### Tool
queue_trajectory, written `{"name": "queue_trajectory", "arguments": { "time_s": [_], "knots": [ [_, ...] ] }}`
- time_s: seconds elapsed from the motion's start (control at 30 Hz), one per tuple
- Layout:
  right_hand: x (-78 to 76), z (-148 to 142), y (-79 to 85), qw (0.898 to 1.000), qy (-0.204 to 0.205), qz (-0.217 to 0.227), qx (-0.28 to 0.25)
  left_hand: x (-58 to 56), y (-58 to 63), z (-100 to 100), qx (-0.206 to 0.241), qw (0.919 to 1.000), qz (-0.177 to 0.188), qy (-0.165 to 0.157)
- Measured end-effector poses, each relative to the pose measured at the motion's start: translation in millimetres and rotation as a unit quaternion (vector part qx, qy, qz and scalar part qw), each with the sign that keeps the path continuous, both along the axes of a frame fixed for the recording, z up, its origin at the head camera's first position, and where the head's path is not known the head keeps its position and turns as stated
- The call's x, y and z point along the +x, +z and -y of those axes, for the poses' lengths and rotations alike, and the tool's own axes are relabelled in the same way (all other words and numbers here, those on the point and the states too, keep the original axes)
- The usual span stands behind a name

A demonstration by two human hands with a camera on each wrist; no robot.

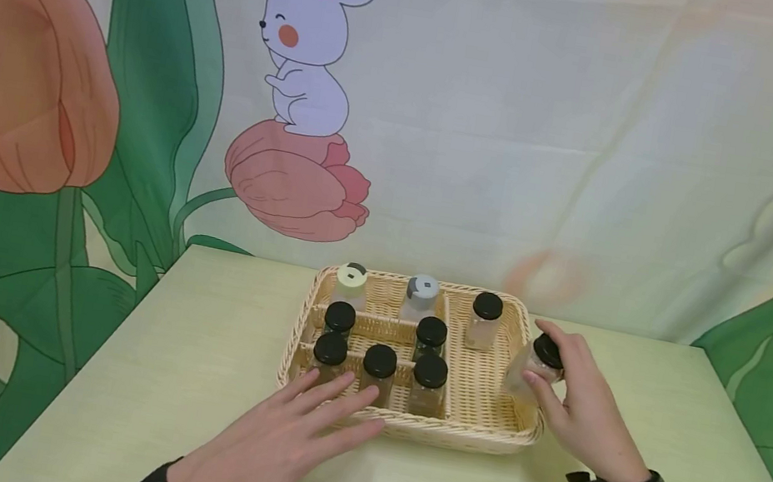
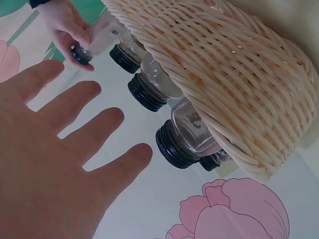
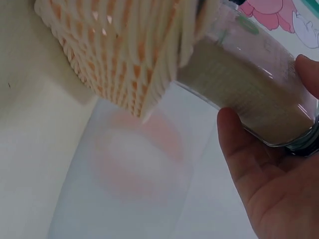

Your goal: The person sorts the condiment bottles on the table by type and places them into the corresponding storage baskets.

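Observation:
My right hand (image 1: 584, 407) grips a clear spice jar (image 1: 523, 374) with a black lid, tilted over the right rim of the wicker basket (image 1: 477, 438). Beige-brown powder shows inside that jar (image 3: 244, 87) in the right wrist view, thumb and fingers on either side of it. My left hand (image 1: 283, 435) spreads its fingers at the basket's front left, holding nothing. Just beyond those fingertips stand black-lidded jars (image 1: 380, 362) in the front compartments; the left wrist view shows their ribbed lids (image 2: 177, 144) near the fingers.
Two shaker bottles, one with a pale yellow top (image 1: 352, 278) and one with a grey top (image 1: 422, 289), stand in the back compartment. Another black-lidded jar (image 1: 484, 324) stands in the large right compartment. A printed cloth (image 1: 449, 133) hangs behind the pale table (image 1: 215, 315).

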State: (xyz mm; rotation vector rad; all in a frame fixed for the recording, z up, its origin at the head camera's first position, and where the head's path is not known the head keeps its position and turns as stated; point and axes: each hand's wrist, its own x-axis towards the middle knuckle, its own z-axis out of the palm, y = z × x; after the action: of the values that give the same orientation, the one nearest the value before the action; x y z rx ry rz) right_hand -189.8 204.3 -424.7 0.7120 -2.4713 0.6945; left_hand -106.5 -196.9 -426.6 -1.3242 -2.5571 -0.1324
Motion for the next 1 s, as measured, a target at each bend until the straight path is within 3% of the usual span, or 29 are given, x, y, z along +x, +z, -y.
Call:
{"name": "queue_trajectory", "arguments": {
  "time_s": [0.33,1.0],
  "knots": [
    [-0.9,12.4,-16.5,0.999,0.024,0.019,0.017,-0.4,-1.3,-0.1,0.004,1.0000,0.001,-0.002],
    [1.0,27.6,-26.7,0.995,0.052,0.075,0.031,-1.2,-1.4,0.0,-0.007,0.9999,0.008,0.003]
  ]
}}
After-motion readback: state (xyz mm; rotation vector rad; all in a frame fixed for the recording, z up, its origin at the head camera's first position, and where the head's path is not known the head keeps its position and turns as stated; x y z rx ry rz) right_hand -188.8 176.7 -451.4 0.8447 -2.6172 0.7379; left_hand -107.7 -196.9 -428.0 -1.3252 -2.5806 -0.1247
